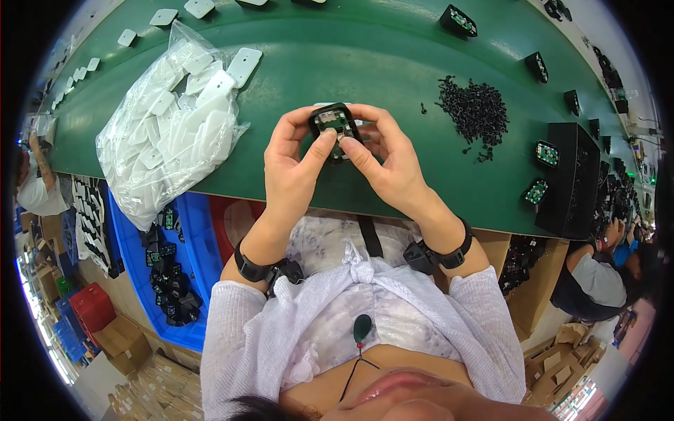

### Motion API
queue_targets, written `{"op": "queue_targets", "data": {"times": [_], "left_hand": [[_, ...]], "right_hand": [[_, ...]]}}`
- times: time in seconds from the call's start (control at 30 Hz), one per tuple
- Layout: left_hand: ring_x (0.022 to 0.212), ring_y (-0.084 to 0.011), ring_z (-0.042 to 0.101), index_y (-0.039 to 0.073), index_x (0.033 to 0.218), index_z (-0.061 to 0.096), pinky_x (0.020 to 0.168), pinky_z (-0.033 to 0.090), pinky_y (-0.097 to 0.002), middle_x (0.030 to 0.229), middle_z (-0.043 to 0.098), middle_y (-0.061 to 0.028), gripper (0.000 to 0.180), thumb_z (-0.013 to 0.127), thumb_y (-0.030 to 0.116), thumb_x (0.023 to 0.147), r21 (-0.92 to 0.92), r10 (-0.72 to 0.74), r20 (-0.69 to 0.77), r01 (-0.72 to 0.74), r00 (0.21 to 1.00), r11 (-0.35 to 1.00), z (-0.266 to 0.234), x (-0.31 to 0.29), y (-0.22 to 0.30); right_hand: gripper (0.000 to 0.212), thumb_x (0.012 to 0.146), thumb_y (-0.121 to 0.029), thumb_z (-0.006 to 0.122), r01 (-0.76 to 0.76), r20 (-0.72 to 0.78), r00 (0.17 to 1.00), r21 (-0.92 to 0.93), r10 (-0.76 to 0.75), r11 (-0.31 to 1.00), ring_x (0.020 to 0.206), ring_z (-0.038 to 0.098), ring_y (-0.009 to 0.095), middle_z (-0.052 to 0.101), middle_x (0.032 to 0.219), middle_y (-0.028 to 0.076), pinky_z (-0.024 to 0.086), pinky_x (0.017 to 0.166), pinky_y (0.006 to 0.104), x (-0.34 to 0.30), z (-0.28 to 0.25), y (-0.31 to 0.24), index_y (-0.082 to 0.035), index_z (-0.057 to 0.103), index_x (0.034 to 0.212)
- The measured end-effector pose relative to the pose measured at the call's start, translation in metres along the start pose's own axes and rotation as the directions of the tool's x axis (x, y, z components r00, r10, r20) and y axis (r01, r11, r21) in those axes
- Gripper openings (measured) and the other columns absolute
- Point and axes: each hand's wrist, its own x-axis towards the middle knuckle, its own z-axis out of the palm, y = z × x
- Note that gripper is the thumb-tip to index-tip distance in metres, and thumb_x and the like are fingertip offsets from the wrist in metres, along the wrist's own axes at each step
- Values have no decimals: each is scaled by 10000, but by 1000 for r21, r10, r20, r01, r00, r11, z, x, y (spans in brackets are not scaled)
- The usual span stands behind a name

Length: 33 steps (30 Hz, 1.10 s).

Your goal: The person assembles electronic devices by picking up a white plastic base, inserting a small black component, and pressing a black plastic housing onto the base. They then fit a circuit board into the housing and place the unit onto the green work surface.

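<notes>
Between both hands, over the green table (302, 70), I hold a small black plastic housing (335, 112) with a green circuit board inside it. My left hand (293, 144) grips its left side, fingers curled behind. On the right side my right hand (386, 151) does the same. Both thumbs press together on the lower part of the board; what lies under the thumb tips is hidden. A white piece shows partly behind the top of the housing. To the right lies a heap of small black parts (474, 109), with one lying loose beside it.
A clear plastic bag (168, 133) of white plates lies at left, one white plate (244, 67) at its edge. Black housings with boards (458, 22) line the far right, near a black box (572, 182). A blue bin (196, 245) holds black units below. Other people sit at both sides.
</notes>
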Motion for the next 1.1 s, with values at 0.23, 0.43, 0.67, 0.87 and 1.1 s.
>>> {"op": "queue_targets", "data": {"times": [0.23, 0.43, 0.67, 0.87, 1.1], "left_hand": [[966, -121, 588, -14, 1125, 526, 866, 474, -258, 1032, 615, -61, 275, 656, 24, 885, -102, -54, -36, 50, 998, 994, 3, -6, 3], [917, -115, 581, -11, 1110, 531, 830, 466, -256, 1008, 617, -55, 285, 671, 32, 866, 66, 17, -15, -16, 1000, 998, 1, -9, 5], [993, -122, 579, -8, 1131, 544, 876, 467, -268, 1055, 627, -66, 294, 668, 30, 867, 0, -55, 82, 55, 995, 998, -3, -4, 10], [1005, -123, 592, 12, 1173, 566, 880, 487, -269, 1090, 633, -60, 297, 652, 99, 902, -117, -167, 201, 193, 965, 974, -1, 16, 13], [972, -195, 565, 13, 1148, 560, 834, 470, -319, 1092, 589, -91, 416, 707, 276, 862, 355, -12, 195, -59, 981, 933, -6, 27, -2]], "right_hand": [[432, 971, -78, 543, 99, 65, 993, 19, -100, 995, 1211, 508, 187, 515, 1316, 128, 406, 1031, 324, -3, 4, 1, 29, 414, 1369], [423, 953, -33, 554, 109, 58, 992, 86, -114, 990, 1196, 523, 194, 543, 1280, 125, 416, 1019, 326, -9, 2, 1, 40, 427, 1350], [451, 940, -21, 569, 81, 34, 996, 154, -87, 985, 1177, 536, 189, 547, 1269, 122, 433, 995, 311, -11, -3, -1, 24, 422, 1363], [512, 1004, -319, 497, -110, 97, 993, 475, 72, 873, 1123, 585, 218, 541, 1263, 143, 536, 921, 422, -17, -14, 4, -16, 386, 1401], [495, 1013, -371, 447, -175, 113, 984, 694, 134, 698, 1034, 639, 248, 594, 1180, 133, 555, 903, 402, -18, -30, 15, -7, 434, 1348]]}}
